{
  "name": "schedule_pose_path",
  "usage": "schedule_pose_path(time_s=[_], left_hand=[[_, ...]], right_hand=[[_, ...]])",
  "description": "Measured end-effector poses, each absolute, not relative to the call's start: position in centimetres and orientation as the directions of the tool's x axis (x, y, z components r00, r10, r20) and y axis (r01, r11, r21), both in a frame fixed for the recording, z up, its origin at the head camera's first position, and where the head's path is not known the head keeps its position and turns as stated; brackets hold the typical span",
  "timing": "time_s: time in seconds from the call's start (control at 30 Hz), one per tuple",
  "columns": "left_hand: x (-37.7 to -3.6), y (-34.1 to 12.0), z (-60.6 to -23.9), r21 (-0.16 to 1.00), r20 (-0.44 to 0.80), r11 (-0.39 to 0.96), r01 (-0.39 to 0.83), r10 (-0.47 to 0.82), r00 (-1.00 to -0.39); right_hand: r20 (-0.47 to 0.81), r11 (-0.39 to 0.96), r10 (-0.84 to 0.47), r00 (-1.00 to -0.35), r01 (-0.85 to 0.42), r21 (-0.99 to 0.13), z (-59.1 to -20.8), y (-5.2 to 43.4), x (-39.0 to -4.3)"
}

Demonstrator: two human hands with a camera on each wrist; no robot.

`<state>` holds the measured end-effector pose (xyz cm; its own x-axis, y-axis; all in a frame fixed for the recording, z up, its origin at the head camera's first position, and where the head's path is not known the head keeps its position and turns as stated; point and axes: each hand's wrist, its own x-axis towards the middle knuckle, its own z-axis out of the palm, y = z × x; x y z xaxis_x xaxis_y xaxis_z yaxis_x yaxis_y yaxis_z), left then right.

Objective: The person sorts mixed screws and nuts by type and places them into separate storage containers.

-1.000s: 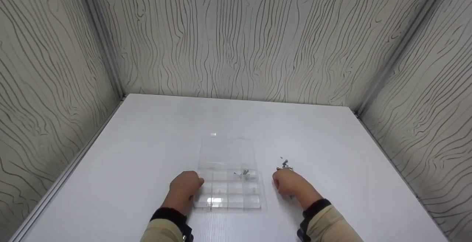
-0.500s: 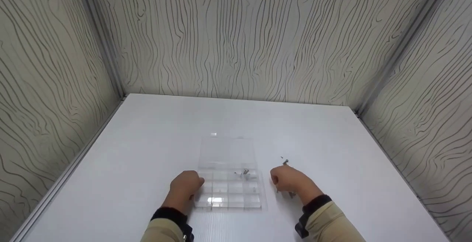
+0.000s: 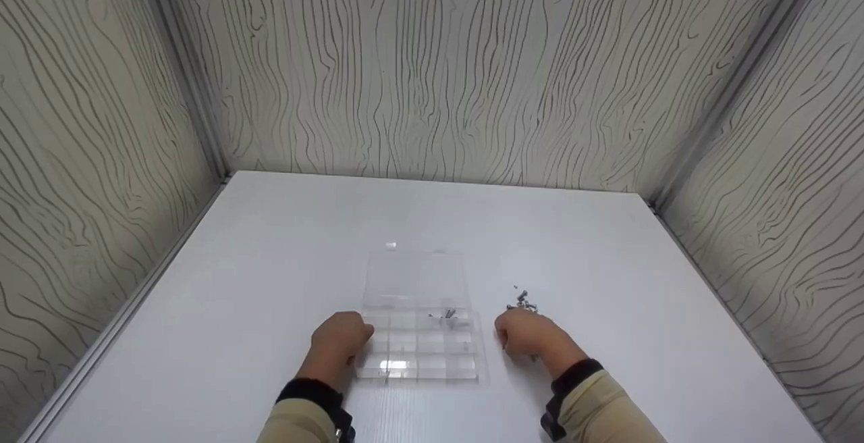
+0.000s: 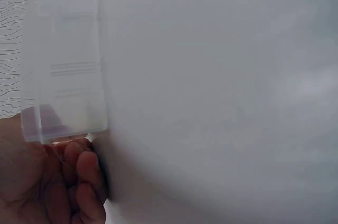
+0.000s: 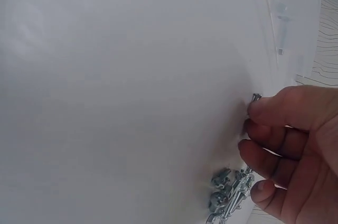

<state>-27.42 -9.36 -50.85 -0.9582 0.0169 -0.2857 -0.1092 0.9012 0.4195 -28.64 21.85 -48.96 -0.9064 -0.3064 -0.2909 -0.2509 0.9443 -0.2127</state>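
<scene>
A clear plastic compartment box (image 3: 432, 365) lies on the white table with its transparent lid (image 3: 415, 274) folded back. My left hand (image 3: 339, 339) grips the box's left edge; in the left wrist view, its fingers (image 4: 87, 182) curl beneath the box's end. Several small screws (image 3: 449, 314) lie in a far-right compartment. To the right of the box, my right hand (image 3: 530, 335) is low over the table. Its thumb and index finger pinch a small screw (image 5: 257, 97), of which only the end shows. Beside the other fingers lies a pile of metal screws (image 5: 228, 195), partly hidden by the hand in the head view.
The white table (image 3: 283, 227) is bounded by wood-grain patterned panels (image 3: 432, 78) at the back and both sides. One tiny loose piece (image 3: 516, 287) lies just beyond the screw pile.
My right hand shifts forward over the screw pile, then draws back a little, so more of the pile shows again. My left hand and the box stay in place.
</scene>
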Motion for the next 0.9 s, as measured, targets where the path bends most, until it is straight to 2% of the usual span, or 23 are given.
schedule_pose_path(time_s=[0.2,0.33,0.5,0.9], left_hand=[[-27.5,-9.4,-50.9,0.425,-0.288,0.897,-0.124,0.004,-0.958],[-27.5,-9.4,-50.8,0.424,-0.268,0.899,-0.106,0.013,-0.963],[-27.3,-9.3,-50.7,0.438,-0.26,0.894,-0.089,0.031,-0.965],[-27.3,-9.4,-50.9,0.437,-0.232,0.896,-0.08,0.027,-0.972]], right_hand=[[-0.239,0.921,-0.331,-0.913,-0.257,-0.293,-48.0,20.7,-29.4],[-0.148,0.886,-0.405,-0.902,-0.348,-0.307,-47.0,19.2,-30.1],[-0.035,0.823,-0.516,-0.856,-0.484,-0.297,-46.4,16.8,-30.2],[-0.015,0.766,-0.605,-0.796,-0.576,-0.286,-47.5,14.8,-30.1]])
